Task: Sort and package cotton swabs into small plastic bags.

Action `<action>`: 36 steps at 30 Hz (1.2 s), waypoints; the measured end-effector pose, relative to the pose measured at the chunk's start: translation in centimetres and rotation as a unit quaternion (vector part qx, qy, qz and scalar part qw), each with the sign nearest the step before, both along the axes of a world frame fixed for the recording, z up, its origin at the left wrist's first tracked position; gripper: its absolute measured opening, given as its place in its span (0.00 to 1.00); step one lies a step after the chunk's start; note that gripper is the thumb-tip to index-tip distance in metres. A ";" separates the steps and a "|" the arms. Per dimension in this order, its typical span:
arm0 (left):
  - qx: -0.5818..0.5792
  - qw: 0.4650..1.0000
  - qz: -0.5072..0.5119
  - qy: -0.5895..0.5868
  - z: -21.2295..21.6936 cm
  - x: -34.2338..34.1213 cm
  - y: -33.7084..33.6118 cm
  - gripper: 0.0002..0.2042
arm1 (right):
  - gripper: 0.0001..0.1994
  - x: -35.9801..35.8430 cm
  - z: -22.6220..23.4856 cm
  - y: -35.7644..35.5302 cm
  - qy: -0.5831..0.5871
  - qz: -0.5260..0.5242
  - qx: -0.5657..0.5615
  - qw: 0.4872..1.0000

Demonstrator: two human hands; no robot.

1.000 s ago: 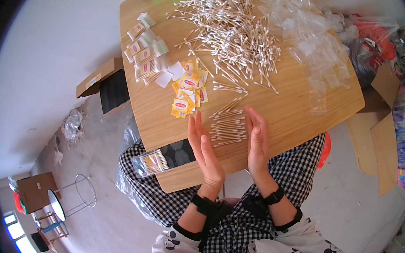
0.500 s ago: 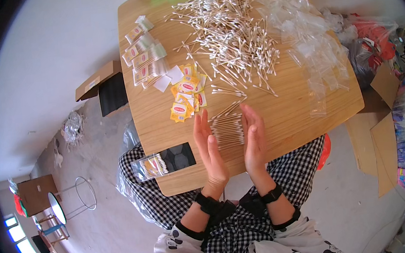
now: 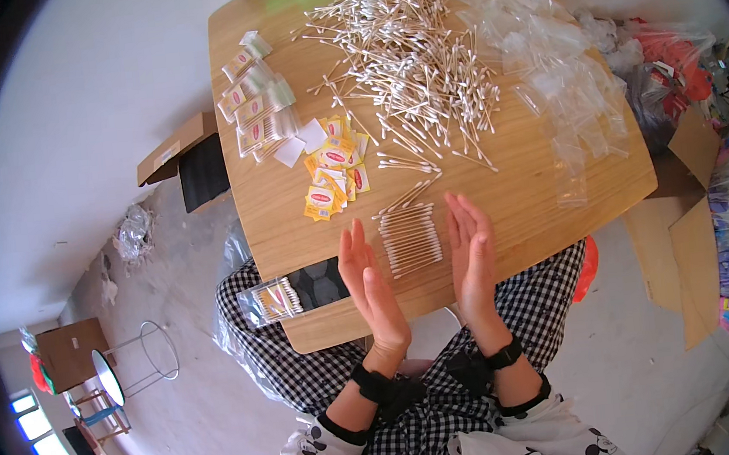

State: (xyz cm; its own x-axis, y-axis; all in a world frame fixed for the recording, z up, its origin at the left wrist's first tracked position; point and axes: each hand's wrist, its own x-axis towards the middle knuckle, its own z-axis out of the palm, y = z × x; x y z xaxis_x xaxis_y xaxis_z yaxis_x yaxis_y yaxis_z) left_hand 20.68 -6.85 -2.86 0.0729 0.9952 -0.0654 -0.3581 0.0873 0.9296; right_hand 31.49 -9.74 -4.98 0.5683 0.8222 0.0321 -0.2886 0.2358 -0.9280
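A row of cotton swabs (image 3: pixel 411 240) lies side by side on the wooden table (image 3: pixel 511 204), near its front edge. My left hand (image 3: pixel 372 284) stands on edge just left of the row, and my right hand (image 3: pixel 473 256) mirrors it on the right. Both palms face inward with fingers stretched out, apart from the swabs and holding nothing. A few loose swabs (image 3: pixel 405 195) lie slantwise just beyond the row. Farther back spreads a large heap of cotton swabs (image 3: pixel 418 56).
Yellow-and-white cards (image 3: pixel 333 169) lie left of centre, with filled swab packets (image 3: pixel 255 98) behind them. Clear plastic bags (image 3: pixel 559 60) cover the right side. At the front left, a packet of swabs (image 3: pixel 275 300) rests by a dark pad (image 3: pixel 319 283). Cardboard boxes (image 3: pixel 673 242) stand beside the table.
My hands have moved apart and away from the sides of the swab row, the left one going left and the right one right. The row stays in place.
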 end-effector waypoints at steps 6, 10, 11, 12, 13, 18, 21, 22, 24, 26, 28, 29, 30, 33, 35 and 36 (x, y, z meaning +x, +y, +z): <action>0.047 0.994 -0.033 0.091 -0.5 -1.2 -2.6 0.35 | 0.34 0.1 1.7 -1.8 -0.269 0.022 -0.106 0.957; 0.064 0.994 -0.062 0.071 -0.2 -0.6 -2.0 0.35 | 0.42 -0.1 1.7 -1.1 -0.471 0.038 -0.189 0.861; 0.061 0.993 -0.053 0.085 -0.1 -0.3 -1.3 0.36 | 0.42 0.0 1.6 -0.7 -0.462 0.028 -0.196 0.865; 0.058 0.992 -0.043 0.099 0.1 -0.2 -0.6 0.37 | 0.42 0.1 1.7 -0.3 -0.462 0.027 -0.194 0.865; 0.061 0.992 -0.042 0.099 0.1 -0.2 0.2 0.37 | 0.40 0.2 1.8 0.0 -0.422 0.031 -0.169 0.890; 0.073 0.992 -0.027 0.096 0.1 0.1 3.9 0.34 | 0.31 1.2 0.7 2.6 -0.128 0.026 -0.065 0.989; 0.056 0.995 -0.045 0.065 -0.5 0.5 4.7 0.35 | 0.26 0.7 1.4 3.4 -0.033 0.032 -0.051 0.998; 0.056 0.995 -0.045 0.064 -0.6 0.7 4.7 0.35 | 0.26 0.3 0.8 3.4 -0.044 0.035 -0.046 0.997; 0.074 0.994 -0.069 0.041 -0.9 1.0 4.4 0.35 | 0.27 -0.2 0.4 3.4 -0.054 0.038 -0.044 0.997; 0.060 0.995 -0.065 0.040 -0.5 1.2 3.6 0.36 | 0.28 -0.4 0.5 3.3 -0.021 0.034 0.004 0.999; 0.047 0.996 -0.059 0.040 -0.5 0.9 2.8 0.36 | 0.28 -0.6 0.4 2.9 -0.008 0.035 0.006 0.999; 0.044 0.997 -0.057 0.034 -0.6 0.7 2.3 0.37 | 0.29 -0.7 0.3 2.6 0.005 0.035 0.009 0.999; 0.041 0.997 -0.053 0.027 -0.6 0.5 2.0 0.37 | 0.29 -0.7 0.3 2.3 0.005 0.036 0.007 0.999; 0.052 0.997 -0.042 0.039 -0.2 0.6 1.8 0.38 | 0.30 -0.5 0.1 1.6 0.015 0.043 -0.014 0.999; 0.121 0.976 -0.077 0.164 0.0 -0.3 1.9 0.41 | 0.29 0.5 -0.1 1.0 0.006 0.007 0.000 1.000; 0.190 0.933 -0.110 0.286 0.1 -0.7 1.9 0.43 | 0.29 1.6 -0.4 0.6 0.003 0.009 -0.002 1.000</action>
